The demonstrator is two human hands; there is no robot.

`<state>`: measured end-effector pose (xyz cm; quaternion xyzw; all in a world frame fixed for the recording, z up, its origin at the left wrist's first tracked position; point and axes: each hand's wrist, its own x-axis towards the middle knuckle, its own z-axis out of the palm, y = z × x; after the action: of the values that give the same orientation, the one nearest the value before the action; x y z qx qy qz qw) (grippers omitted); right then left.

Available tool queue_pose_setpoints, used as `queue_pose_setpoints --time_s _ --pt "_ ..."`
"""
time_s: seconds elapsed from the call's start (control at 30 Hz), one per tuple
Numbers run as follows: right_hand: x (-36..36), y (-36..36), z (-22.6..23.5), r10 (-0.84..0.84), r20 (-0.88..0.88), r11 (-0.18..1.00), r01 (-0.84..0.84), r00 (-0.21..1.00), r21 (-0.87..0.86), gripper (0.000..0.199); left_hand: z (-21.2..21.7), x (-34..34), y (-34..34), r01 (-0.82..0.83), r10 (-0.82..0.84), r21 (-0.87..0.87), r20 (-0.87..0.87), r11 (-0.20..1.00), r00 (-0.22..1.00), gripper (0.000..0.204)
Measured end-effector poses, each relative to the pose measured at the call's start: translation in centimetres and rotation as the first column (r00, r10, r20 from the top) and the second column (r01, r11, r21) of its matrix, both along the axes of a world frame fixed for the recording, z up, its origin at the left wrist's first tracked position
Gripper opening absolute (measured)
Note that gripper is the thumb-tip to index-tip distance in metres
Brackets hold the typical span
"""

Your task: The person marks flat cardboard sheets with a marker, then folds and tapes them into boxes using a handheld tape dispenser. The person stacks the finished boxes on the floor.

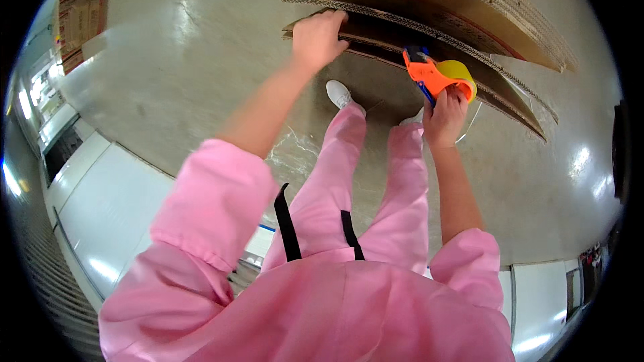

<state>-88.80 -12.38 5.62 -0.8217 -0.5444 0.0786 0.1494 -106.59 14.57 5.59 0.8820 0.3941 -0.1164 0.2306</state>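
My left hand (318, 37) is closed over the top edge of a flattened cardboard box (376, 51) that stands on edge in front of me. Its fingertips go behind the edge and are hidden. In my right hand (447, 117) is an orange tape dispenser (429, 75) with a yellow roll of tape (455, 70) and blue parts. The fingers wrap round its handle. The dispenser is just in front of the right part of the cardboard; whether it touches cannot be told. Another corrugated sheet (409, 21) curves close behind the box.
A thick stack of flattened cardboard boxes (463, 7) stands beyond, at the top right. Brown cartons (82, 20) are piled at the far left. White panels (114, 208) line the left behind me. My white shoe (339, 94) is on the grey concrete floor (168, 87).
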Motion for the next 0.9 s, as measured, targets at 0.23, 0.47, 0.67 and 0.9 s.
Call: queue_pose_setpoints --time_s 0.23,0.47,0.67,0.9 --pt "0.2 -0.7 1.3 0.207 -0.074 0.96 -0.217 0.976 -0.179 0.021 0.1 4.1 4.5 0.24 -0.235 0.003 -0.185 0.971 0.954 0.047" --pt "-2.1 -10.5 4.2 0.364 -0.454 0.739 -0.549 0.813 -0.39 0.019 0.8 -2.4 0.3 0.074 -0.103 -0.095 -0.352 0.993 0.93 0.048" --pt "1.6 -17.7 7.7 0.16 -0.359 0.978 -0.198 0.919 -0.071 0.04 1.4 -7.7 -8.2 -0.373 0.343 -0.018 -0.354 0.928 0.87 0.04" --pt "20.2 -13.3 4.9 -0.425 0.011 0.899 0.421 0.905 0.124 0.041 -4.4 -11.4 -22.8 -0.99 0.877 -0.14 0.473 -0.019 -0.084 0.075"
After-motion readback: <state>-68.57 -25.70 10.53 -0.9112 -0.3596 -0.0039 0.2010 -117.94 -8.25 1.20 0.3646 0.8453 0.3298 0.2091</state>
